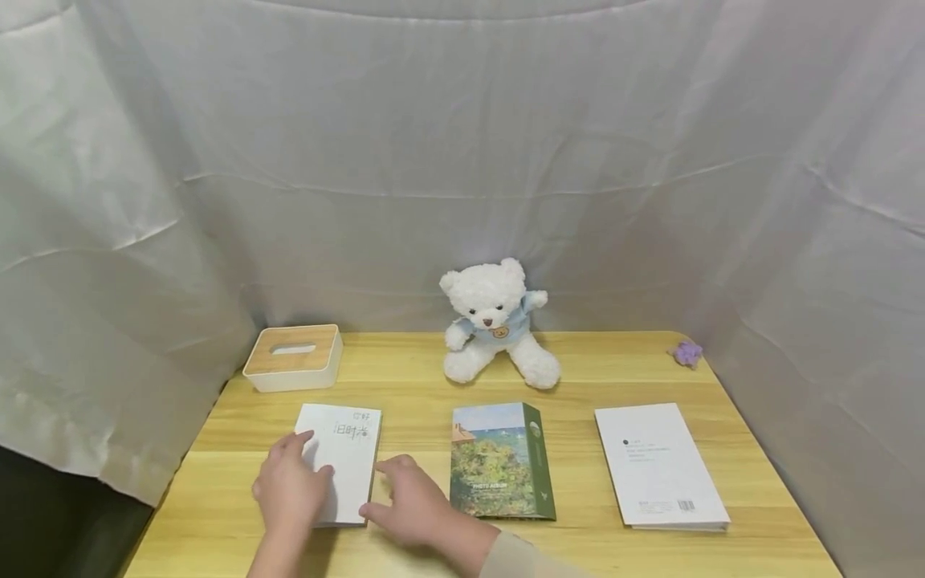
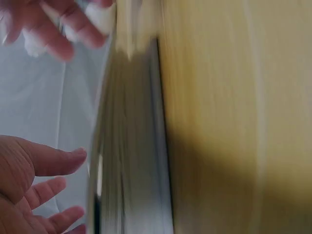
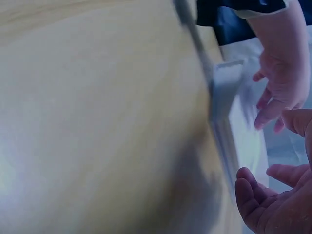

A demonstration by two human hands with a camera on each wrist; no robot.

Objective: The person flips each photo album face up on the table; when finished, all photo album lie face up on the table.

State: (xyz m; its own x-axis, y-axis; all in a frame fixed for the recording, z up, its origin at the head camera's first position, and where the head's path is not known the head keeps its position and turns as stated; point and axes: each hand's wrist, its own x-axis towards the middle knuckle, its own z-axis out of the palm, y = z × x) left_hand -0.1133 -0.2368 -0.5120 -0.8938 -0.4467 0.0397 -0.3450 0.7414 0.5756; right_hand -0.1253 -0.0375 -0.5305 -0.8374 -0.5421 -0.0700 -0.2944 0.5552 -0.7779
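A white book (image 1: 343, 461) with handwritten-style lettering lies on the wooden table at the left. My left hand (image 1: 291, 486) is over its left side, fingers loose and thumb spread. Beside the right edge is my right hand (image 1: 410, 499), its thumb and fingers apart and relaxed, close to the lower right corner. Whether either hand touches the book, I cannot tell. The left wrist view shows the book's page edges (image 2: 129, 146) close up, blurred. In the right wrist view the fingers of my right hand (image 3: 278, 200) are slightly bent near the book's side.
A green photo album (image 1: 491, 466) lies in the middle, and another white book (image 1: 661, 466) at the right, back cover up. Behind them sit a tissue box (image 1: 292, 361), a white teddy bear (image 1: 499, 325) and a purple flower-like item (image 1: 686, 353). Grey curtains (image 1: 462, 144) surround the table.
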